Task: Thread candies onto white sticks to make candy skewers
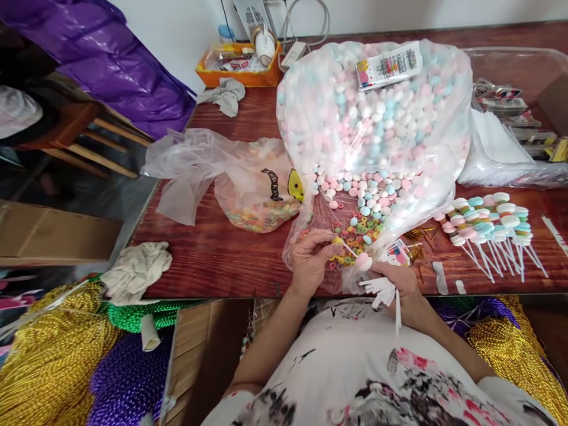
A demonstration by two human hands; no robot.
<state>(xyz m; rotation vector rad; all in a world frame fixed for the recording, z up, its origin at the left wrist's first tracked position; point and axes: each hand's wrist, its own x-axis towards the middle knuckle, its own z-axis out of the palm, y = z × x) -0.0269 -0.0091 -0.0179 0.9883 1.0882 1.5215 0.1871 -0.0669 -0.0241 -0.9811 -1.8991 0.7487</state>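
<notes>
The left hand (309,260) pinches a small yellow piece (337,241) between thumb and fingertips, at one end of a slim white stick (348,248). A rounded pink piece (363,261) sits at the stick's other end, against the fingertips of the right hand (402,284). The right hand is closed around a fanned bundle of short white sticks (381,290); this grip probably keeps spares ready while leaving its fingertips usable.

Both hands work at the near edge of the dark red wood-grain counter (199,260). The large clear plastic bag (444,136) opens toward the person, apparently so that its loose pastel pieces (381,192) and small multicoloured rings (355,236) lie within short reach. Pastel stacks on white sticks (488,219) lie grouped to the right, sticks pointing nearward, presumably clear of the working area and easy to pick up.
</notes>
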